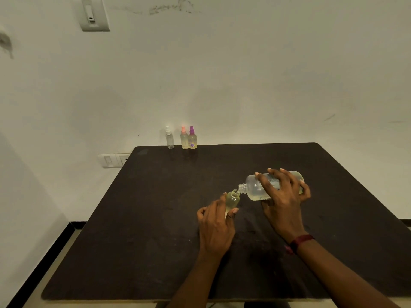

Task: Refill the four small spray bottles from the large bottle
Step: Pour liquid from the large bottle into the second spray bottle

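Observation:
My right hand (282,196) grips the large clear bottle (255,188), tipped almost flat, its open neck pointing left and just above the mouth of a small uncapped bottle (233,200). My left hand (214,227) holds that small bottle, tilted slightly right, with pale yellow liquid inside. Three more small spray bottles stand at the table's far edge: a clear one with a white cap (169,138), one with a pink cap (184,138) and one with a purple cap (192,139). The pink and purple ones touch and hold yellowish liquid.
The dark table (155,218) stands against a white wall. Wall sockets (112,160) sit just left of its far corner. The floor with a black skirting (55,247) shows at the lower left.

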